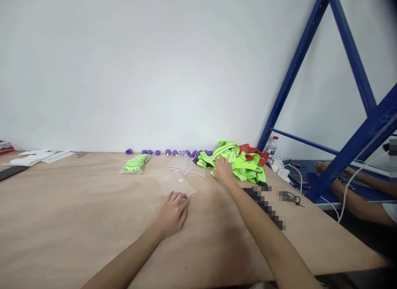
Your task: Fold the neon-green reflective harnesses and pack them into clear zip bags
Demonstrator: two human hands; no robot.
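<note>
My left hand (172,212) rests on the table with its fingers curled over the near edge of a clear plastic bag (173,184), which lies flat. Farther forward, my right hand (223,170) reaches onto a loose heap of neon-yellow reflective straps (248,168) with grey stripes and black buckles. Its fingers are somewhat apart and touch the heap; the fingertips are partly lost against the fabric. More clear bags (182,164) lie behind the first one. To the left is a filled clear bag (135,163) with folded neon-yellow striped material inside.
Several purple caps (158,152) line the wall. Red fabric (252,152) and a water bottle (271,147) stand by the blue metal frame (291,69). A dark blurred item (262,204) and a keyring (291,197) lie right. Another person's arms (356,198) show beyond the frame.
</note>
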